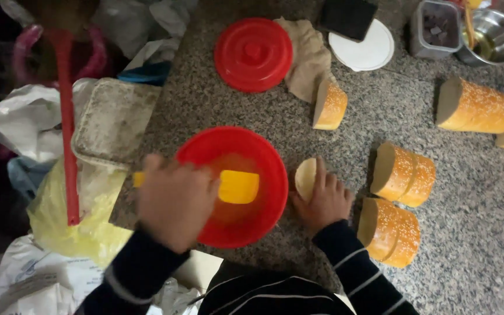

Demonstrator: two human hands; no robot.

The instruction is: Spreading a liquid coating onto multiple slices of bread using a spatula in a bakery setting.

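yellow spatula [237,186] handle — hidden under fingers [173,195]

Glossy plastic bowl [263,157] (seemingly) on rough speckled granite counter [468,233]

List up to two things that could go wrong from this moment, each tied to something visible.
The red bowl sits close to the counter's near edge; pressing the yellow spatula in the left hand could tip it off. The right hand holds a bun piece tight beside the bowl, so it might get knocked or smeared.
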